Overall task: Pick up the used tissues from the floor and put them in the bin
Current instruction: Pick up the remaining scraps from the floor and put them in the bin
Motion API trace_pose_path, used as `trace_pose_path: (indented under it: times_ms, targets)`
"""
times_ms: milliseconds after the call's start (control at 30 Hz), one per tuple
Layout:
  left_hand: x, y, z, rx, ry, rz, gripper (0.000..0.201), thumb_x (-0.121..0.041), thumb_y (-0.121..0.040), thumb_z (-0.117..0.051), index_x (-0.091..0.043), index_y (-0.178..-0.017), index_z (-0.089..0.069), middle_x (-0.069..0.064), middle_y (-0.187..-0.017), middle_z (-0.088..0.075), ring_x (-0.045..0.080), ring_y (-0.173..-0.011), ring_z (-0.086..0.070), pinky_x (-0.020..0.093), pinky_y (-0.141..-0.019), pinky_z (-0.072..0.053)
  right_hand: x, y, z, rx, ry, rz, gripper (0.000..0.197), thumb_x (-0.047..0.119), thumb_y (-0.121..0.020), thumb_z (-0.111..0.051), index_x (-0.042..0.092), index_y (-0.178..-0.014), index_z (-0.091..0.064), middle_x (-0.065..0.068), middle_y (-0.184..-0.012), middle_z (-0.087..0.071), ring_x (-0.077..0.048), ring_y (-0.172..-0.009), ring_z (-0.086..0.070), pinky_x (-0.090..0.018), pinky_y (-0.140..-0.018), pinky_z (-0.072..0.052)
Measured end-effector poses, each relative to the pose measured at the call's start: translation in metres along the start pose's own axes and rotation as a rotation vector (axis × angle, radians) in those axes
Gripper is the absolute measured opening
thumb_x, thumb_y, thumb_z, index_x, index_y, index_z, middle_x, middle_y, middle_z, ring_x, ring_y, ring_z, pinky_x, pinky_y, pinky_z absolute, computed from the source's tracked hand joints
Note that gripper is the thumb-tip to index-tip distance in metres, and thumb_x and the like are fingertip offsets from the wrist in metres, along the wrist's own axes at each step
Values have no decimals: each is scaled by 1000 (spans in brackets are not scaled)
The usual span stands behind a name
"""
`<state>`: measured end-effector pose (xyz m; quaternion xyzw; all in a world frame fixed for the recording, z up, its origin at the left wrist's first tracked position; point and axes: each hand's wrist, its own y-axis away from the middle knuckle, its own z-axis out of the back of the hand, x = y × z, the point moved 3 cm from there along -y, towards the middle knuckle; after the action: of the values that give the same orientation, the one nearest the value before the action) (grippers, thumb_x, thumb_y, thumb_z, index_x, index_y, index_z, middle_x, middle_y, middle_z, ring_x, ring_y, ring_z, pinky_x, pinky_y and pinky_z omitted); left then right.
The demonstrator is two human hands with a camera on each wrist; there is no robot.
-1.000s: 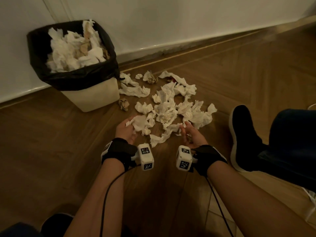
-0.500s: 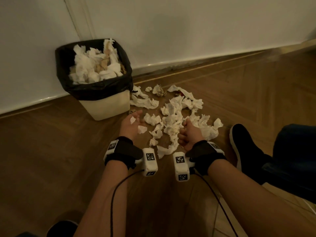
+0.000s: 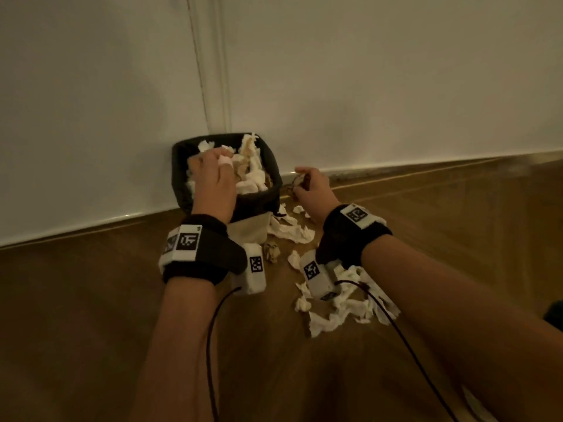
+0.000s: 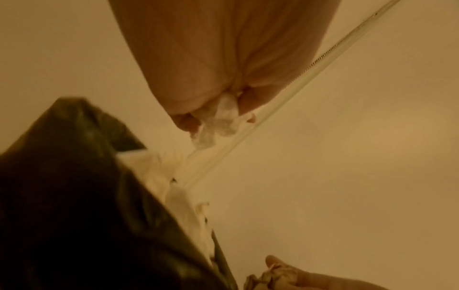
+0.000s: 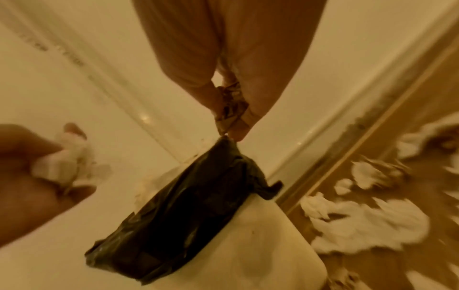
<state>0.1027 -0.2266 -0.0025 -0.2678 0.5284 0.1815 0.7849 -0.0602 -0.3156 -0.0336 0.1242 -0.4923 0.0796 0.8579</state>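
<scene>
A pale bin (image 3: 248, 231) with a black liner (image 3: 179, 178) stands against the wall, heaped with white tissues. My left hand (image 3: 213, 175) hovers over the bin's opening and pinches a white tissue (image 4: 218, 119) in its fingertips. My right hand (image 3: 307, 187) hangs just right of the bin's rim, above the floor, gripping a crumpled brownish tissue (image 5: 231, 106). More white tissues (image 3: 344, 306) lie scattered on the wooden floor to the right of the bin, partly hidden behind my right wrist.
A white wall (image 3: 365, 86) with a skirting board runs directly behind the bin. A small brownish wad (image 3: 272, 252) lies by the bin's front corner. Wooden floor (image 3: 76, 315) stretches to the left. Cables trail from both wrist cameras.
Both hands rose from the tissue pile on the floor and moved forward to the bin, each carrying a tissue. The view shifted closer to the wall.
</scene>
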Motion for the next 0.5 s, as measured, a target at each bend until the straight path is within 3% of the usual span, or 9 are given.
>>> trace_pose_path:
  times_ms: [100,167,233,333,400,500]
  targets:
    - [-4,-17,25,-107,-105,-50,31,2,-93,-32,-7,-114,-54,3,-118,-20,8,-104,-36,4,-96,-22,31,-14,-9,-65,88,144,36,12,-94,-52,12,-130,-51,-14,-131,-42,-26,-113,-53,-27,-103,-41]
    - [-2,-28,39,-143,-196,-29,35,3,-93,-37,-14,-119,-55,9,-126,-22,9,-99,-39,4,-95,-24,46,-24,-17,-70,143,207,36,18,-91,-59,13,-126,-57,-12,-124,-54,-23,-109,-57,-29,-97,-46]
    - [2,-40,51,-182,-224,-10,35,1,-90,-48,-15,-121,-52,13,-131,-29,10,-95,-43,4,-89,-29,59,-32,-28,-58,148,252,35,21,-85,-66,15,-119,-60,-4,-113,-63,-15,-99,-60,-26,-87,-49]
    - [12,-56,64,-252,-238,25,35,-11,-80,-68,-17,-110,-53,12,-116,-52,18,-91,-54,13,-77,-38,80,-43,-48,-55,58,277,29,23,-78,-74,18,-102,-58,7,-87,-61,-7,-77,-55,-15,-63,-44]
    - [17,-63,67,-278,-257,30,30,-19,-75,-75,-19,-99,-57,9,-107,-59,20,-92,-58,20,-77,-42,94,-52,-64,-31,34,266,24,23,-76,-76,18,-90,-57,3,-84,-62,-9,-71,-57,-19,-59,-47]
    - [22,-69,61,-264,-258,25,23,-24,-73,-77,-19,-90,-62,7,-100,-62,16,-87,-57,21,-74,-42,116,-65,-85,47,75,226,21,21,-78,-75,19,-76,-55,-4,-89,-68,-18,-77,-65,-33,-72,-57]
